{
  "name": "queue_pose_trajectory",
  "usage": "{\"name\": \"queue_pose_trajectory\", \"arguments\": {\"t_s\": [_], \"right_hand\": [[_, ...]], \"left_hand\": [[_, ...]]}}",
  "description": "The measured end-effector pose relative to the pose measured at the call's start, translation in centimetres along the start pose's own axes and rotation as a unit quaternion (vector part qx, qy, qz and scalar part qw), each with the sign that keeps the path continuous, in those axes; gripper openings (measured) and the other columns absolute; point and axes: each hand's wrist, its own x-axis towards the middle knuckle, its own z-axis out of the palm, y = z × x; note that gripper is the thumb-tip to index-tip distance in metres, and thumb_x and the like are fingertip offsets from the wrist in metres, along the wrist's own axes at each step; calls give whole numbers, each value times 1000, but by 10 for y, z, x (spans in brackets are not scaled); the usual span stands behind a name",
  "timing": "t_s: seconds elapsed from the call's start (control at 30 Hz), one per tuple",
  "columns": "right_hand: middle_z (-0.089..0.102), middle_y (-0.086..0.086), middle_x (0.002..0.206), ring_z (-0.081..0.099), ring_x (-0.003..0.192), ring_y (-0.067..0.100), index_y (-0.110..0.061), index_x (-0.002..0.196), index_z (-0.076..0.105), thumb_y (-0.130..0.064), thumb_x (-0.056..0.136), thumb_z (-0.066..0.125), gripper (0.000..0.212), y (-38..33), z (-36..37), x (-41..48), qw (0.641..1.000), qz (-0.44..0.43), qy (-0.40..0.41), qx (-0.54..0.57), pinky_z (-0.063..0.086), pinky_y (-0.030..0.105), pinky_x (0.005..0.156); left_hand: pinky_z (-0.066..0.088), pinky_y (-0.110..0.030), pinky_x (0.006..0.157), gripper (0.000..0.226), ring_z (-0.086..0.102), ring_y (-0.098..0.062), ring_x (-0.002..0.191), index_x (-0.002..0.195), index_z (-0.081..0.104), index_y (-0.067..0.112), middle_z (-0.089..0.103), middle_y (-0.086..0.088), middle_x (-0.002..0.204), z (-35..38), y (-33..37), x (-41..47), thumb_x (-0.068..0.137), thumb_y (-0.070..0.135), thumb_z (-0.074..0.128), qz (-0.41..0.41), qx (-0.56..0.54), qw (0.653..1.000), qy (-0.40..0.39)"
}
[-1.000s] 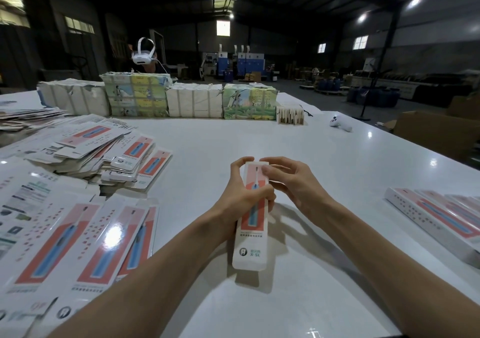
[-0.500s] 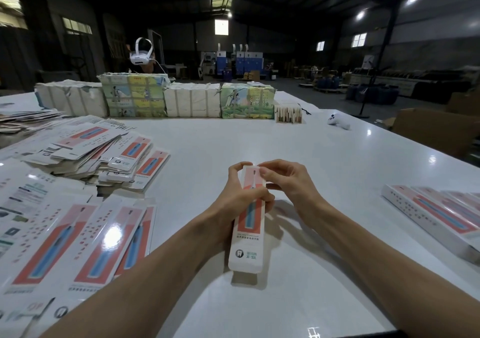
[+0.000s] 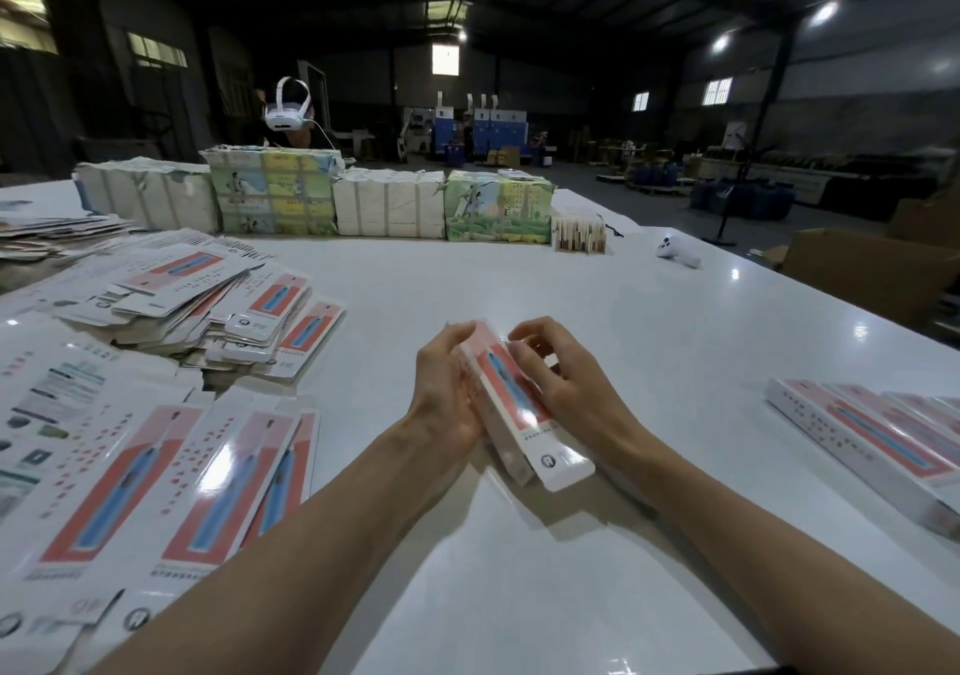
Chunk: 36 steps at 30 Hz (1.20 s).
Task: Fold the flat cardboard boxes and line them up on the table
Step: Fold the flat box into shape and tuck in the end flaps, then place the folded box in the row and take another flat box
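You've got the box [image 3: 511,404] in both hands, about mid-table and a bit toward the near edge. It's popped into shape and tilted, with the pink face up and the near end pointing toward the near right. Your left hand [image 3: 444,399] wraps its left long side, with the fingers curled up round the far end. Your right hand [image 3: 563,388] sits on the right side with bent fingers pinching the top edge near that same far end. Can't tell if the near end actually touches the table [image 3: 519,279] or just hangs over it. The flats [image 3: 156,466] are fanned out along the near left edge, with a messier pile [image 3: 223,305] behind them. The folded boxes [image 3: 872,435] lie side by side at the right edge, well apart from your hands. Wrapped bundles [image 3: 332,201] run along the far edge, and a white controller [image 3: 678,253] sits near the far right corner. A person in a white headset [image 3: 287,113] is behind the bundles.
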Motion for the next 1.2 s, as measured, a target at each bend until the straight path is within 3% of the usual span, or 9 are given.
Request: {"name": "queue_pose_trajectory", "arguments": {"t_s": [0.13,0.23,0.37,0.43,0.53,0.67,0.8,1.03,1.2], "right_hand": [[53,-4,113,59,103,11,-21,118,56,-44,110,48,26,-6,14,-6,996,-25,-22,-87,53,27,86],[47,-4,110,53,105,15,-18,114,55,-46,109,47,30,-8,23,-10,992,-42,-20,-120,47,27,91],[47,-13,115,60,98,3,-26,121,56,-65,102,49,45,-13,18,-12,995,26,-47,-79,52,23,80],[46,-17,117,62,96,-4,-27,126,55,-77,90,56,61,-19,14,-16,995,44,-65,-64,53,17,72],[47,-18,123,58,107,-8,-31,140,50,-72,85,69,72,-20,5,-23,992,24,-80,-91,51,9,80],[47,-9,131,57,114,1,-26,153,44,-48,100,65,61,-12,-24,-37,980,-3,-39,-198,56,26,93],[42,-2,142,53,121,14,-24,160,32,-50,104,55,66,-2,-71,-60,905,34,-11,-425,63,33,82],[44,-2,145,48,127,19,-24,152,39,-52,104,45,56,35,-149,-112,793,153,8,-589,46,40,110],[52,-1,139,50,127,20,-21,141,54,-39,104,50,41,40,-174,-123,718,164,13,-676,48,38,107]], "left_hand": [[59,-54,97,54,74,-39,104,118,68,4,75,-23,110,5,1,-4,95,52,57,-39,-128,991,2],[64,-49,84,56,77,-34,86,114,67,0,75,-19,93,7,2,-7,94,52,60,-46,-185,982,-4],[65,-44,65,56,72,-34,87,127,57,5,68,-19,104,10,10,-11,98,53,58,-43,-198,979,18],[63,-43,59,58,68,-36,91,135,49,9,62,-19,109,11,11,-12,99,54,56,-42,-187,981,20],[62,-42,62,57,72,-35,89,143,49,16,64,-19,110,11,10,-11,102,56,52,-28,-120,992,-5],[60,-39,91,62,70,-24,112,151,43,17,68,-12,122,16,1,-7,105,59,46,3,33,999,-38],[62,-30,86,62,73,-26,105,155,23,24,57,1,115,14,-9,-8,107,33,60,35,191,980,-51],[58,-29,90,24,72,-16,90,129,60,22,66,-10,117,9,-13,-14,104,20,61,71,293,946,-118],[58,-31,94,19,74,-21,99,120,66,29,69,-6,114,9,-16,-13,103,22,62,88,332,930,-128]]}}
